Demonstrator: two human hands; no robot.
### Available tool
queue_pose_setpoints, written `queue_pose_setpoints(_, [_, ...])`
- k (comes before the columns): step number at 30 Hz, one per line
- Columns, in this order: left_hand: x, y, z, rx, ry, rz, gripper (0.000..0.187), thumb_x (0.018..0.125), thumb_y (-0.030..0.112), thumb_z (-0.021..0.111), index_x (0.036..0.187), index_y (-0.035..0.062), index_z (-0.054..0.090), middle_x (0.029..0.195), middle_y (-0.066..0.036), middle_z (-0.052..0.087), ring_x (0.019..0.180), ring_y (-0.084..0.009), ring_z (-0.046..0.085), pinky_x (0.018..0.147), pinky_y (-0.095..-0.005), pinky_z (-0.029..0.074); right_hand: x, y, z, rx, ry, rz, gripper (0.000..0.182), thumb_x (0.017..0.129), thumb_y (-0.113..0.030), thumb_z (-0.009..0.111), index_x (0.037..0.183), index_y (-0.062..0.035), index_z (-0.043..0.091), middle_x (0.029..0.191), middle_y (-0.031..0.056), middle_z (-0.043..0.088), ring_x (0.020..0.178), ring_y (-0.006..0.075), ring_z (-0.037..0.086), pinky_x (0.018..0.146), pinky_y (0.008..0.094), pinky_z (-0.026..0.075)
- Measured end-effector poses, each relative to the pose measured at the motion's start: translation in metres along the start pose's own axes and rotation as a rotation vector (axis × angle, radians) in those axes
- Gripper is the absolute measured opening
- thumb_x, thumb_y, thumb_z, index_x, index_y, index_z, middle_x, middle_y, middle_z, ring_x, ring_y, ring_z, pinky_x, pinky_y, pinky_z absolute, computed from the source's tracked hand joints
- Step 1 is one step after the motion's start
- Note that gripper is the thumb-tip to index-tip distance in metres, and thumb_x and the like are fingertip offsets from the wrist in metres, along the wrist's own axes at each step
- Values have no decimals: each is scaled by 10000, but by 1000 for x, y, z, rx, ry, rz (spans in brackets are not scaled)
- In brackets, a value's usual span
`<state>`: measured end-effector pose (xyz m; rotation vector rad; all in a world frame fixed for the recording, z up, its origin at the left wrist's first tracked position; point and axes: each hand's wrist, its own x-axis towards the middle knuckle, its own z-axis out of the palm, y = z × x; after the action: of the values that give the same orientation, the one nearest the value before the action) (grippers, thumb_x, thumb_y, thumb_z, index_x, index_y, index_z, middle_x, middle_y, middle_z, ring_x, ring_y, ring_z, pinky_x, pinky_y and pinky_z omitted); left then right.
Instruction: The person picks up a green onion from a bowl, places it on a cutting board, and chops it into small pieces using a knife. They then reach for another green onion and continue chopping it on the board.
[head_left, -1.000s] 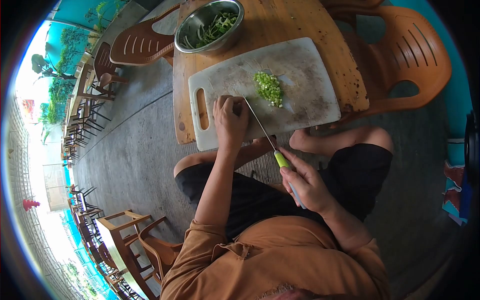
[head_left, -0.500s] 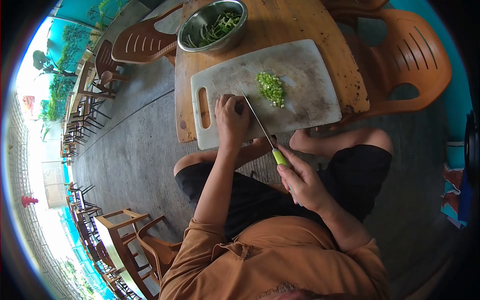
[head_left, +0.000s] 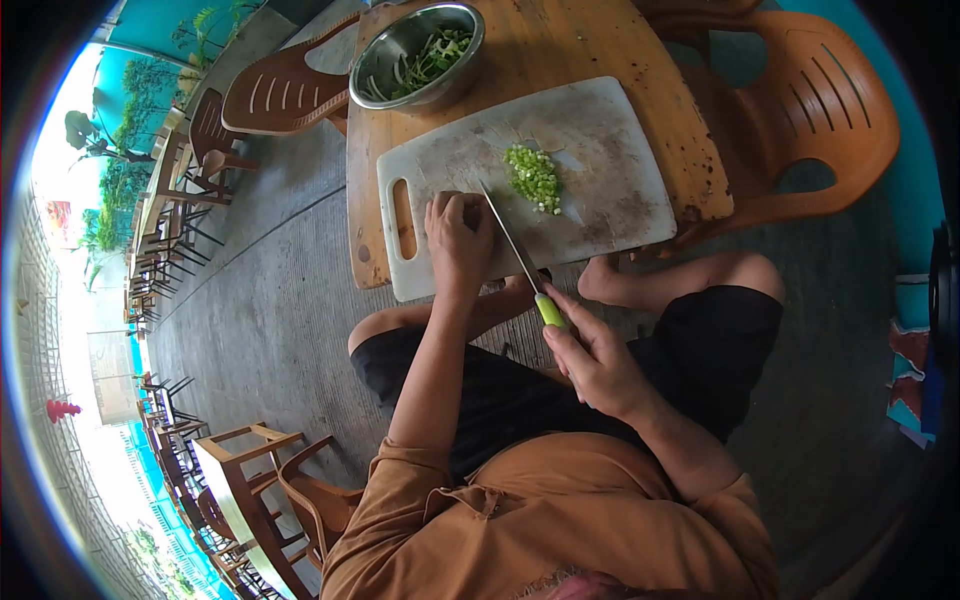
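Observation:
My right hand [head_left: 600,362] is closed round the lime-green handle of a kitchen knife [head_left: 514,243]. The blade slants up and left over the near edge of a worn white cutting board [head_left: 480,150], its tip beside the fingers of my left hand [head_left: 460,240]. Those fingers are curled down on the board near its handle slot; whatever they hold, if anything, is hidden beneath them. To the right of the blade lies a small heap of chopped green onion [head_left: 533,178] on the board.
A metal bowl [head_left: 472,62] with cut greens stands on the wooden table [head_left: 540,45] behind the board. Brown plastic chairs flank the table, one at the right [head_left: 820,110] and one at the left [head_left: 285,92]. My bent knees are below the near table edge.
The whole view has shifted slightly. The knife and right hand have moved a little to the left; the left hand stays curled at the same spot on the board.

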<state>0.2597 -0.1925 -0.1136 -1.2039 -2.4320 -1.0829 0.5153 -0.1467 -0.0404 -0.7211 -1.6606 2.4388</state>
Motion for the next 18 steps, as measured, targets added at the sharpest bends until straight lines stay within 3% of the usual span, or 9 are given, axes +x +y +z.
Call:
queue_pose_setpoints(7, [2,3,-1,9,-1,-28,98,901,117,754,944,29,739,1013,-128,677,1008,-349,633,941,-462,495,5,5,0,-54,58,-95,578,1122,-216,558,1628,7,391,825,-35,551,704,22,491,623,202,435])
queue_pose_setpoints(9, [1,2,0,1,2,-35,102,911,127,751,943,30,742,1017,-129,679,1009,-347,634,943,-460,496,-2,-4,-4,55,11,8,585,1123,-210,552,1648,-25,373,808,-41,532,693,23,478,596,205,424])
queue_pose_setpoints(18, [3,1,0,9,-4,-25,125,918,139,758,984,34,762,1027,-112,685,1017,-332,645,956,-453,494,-10,-4,-3,117,-52,19,606,1123,-200,549,1673,-61,335,807,-54,508,693,34,455,574,202,400])
